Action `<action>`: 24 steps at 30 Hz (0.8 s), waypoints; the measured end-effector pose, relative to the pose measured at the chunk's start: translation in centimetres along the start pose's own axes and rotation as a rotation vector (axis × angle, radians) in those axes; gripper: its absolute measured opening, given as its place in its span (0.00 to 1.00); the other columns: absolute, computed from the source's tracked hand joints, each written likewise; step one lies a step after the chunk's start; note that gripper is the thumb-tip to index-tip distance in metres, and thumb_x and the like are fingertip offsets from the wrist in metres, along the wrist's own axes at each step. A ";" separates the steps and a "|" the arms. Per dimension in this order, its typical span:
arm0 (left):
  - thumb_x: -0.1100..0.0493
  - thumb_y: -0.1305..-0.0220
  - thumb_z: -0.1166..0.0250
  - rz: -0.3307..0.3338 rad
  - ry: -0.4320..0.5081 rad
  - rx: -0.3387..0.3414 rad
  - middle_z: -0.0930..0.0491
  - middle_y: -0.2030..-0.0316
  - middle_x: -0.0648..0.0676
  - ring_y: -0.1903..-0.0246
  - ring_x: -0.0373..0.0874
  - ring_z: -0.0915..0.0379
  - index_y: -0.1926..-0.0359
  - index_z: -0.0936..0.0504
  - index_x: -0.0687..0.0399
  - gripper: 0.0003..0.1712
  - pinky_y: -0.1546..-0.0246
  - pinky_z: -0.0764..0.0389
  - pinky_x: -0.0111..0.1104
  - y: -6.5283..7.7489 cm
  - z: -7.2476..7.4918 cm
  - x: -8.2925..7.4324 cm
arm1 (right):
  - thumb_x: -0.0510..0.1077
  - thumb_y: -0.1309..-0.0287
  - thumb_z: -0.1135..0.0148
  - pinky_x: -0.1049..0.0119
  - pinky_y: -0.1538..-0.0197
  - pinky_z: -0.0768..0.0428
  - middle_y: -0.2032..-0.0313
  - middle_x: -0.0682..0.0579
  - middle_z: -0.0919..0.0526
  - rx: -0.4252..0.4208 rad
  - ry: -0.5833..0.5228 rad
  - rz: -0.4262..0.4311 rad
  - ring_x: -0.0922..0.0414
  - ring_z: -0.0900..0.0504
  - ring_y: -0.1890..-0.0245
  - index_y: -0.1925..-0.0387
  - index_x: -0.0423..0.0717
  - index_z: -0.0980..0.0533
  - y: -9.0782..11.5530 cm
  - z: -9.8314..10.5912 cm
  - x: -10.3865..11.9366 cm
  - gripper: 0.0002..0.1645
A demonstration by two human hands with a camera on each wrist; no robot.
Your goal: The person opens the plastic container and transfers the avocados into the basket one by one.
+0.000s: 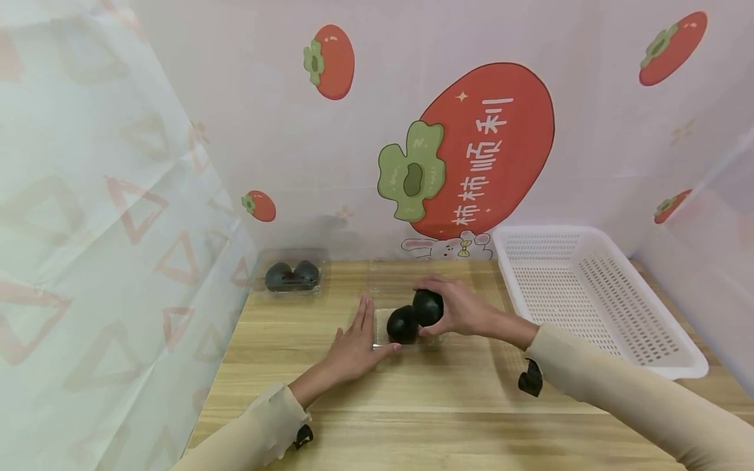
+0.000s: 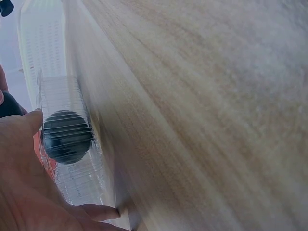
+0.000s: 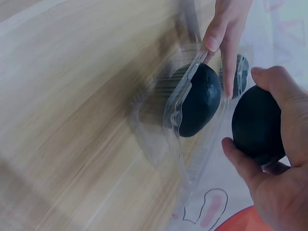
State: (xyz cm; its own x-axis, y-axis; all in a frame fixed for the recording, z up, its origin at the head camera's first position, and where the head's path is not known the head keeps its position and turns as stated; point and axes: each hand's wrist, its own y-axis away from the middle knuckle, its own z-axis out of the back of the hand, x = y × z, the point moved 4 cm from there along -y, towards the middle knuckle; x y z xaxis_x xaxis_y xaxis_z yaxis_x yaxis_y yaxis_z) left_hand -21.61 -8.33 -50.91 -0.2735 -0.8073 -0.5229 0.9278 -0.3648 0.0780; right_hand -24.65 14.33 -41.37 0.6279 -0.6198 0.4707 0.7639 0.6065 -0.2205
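In the head view my right hand [image 1: 463, 309] grips a dark, smooth egg-shaped object [image 1: 428, 307] between thumb and fingers. The right wrist view shows this held object [image 3: 257, 124] raised beside a clear plastic box [image 3: 153, 120]. A second dark egg-shaped object [image 1: 402, 325] sits inside the box, toward its left end. My left hand [image 1: 352, 352] lies at the box's left end, fingers extended along the side and thumb along the near rim. Through the ribbed plastic, the left wrist view shows the boxed object [image 2: 67, 144].
A clear box [image 1: 257, 278] at the back left holds dark rounded objects [image 1: 292, 276]. To the right stands a white perforated basket [image 1: 607, 297]. Behind the wooden table [image 1: 412, 405] rises a white sheet [image 1: 235, 98] printed with persimmons; sheets also flank both sides.
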 end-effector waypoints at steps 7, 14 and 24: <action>0.26 0.29 0.41 -0.002 0.003 0.000 0.71 0.15 0.59 0.20 0.63 0.47 0.14 0.66 0.58 0.66 0.31 0.45 0.75 0.0 0.1 -0.1 | 0.55 0.58 0.12 0.50 0.45 0.15 0.40 0.40 0.16 -0.016 -0.028 0.026 0.46 0.15 0.44 0.37 0.42 0.20 0.7 0.6 -0.6 0.47; 0.26 0.29 0.40 -0.008 0.005 0.001 0.71 0.15 0.60 0.22 0.63 0.45 0.15 0.66 0.60 0.66 0.31 0.45 0.75 0.0 0.0 -0.1 | 0.55 0.59 0.11 0.52 0.47 0.14 0.41 0.44 0.15 -0.018 -0.043 0.041 0.49 0.15 0.45 0.36 0.44 0.19 1.1 0.9 -1.2 0.48; 0.26 0.30 0.39 0.000 0.008 -0.013 0.70 0.15 0.61 0.23 0.65 0.42 0.14 0.65 0.59 0.67 0.31 0.45 0.76 0.0 0.1 -0.2 | 0.53 0.62 0.10 0.50 0.48 0.15 0.41 0.44 0.15 -0.046 -0.054 0.066 0.47 0.16 0.45 0.37 0.43 0.19 1.6 2.3 -2.0 0.48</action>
State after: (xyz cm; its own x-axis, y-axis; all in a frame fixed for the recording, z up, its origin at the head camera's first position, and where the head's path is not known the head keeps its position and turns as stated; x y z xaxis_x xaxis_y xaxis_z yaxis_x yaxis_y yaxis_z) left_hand -21.60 -8.22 -50.71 -0.2711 -0.8039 -0.5295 0.9312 -0.3583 0.0671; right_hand -25.03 17.66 -40.68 0.6691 -0.5505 0.4992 0.7279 0.6209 -0.2909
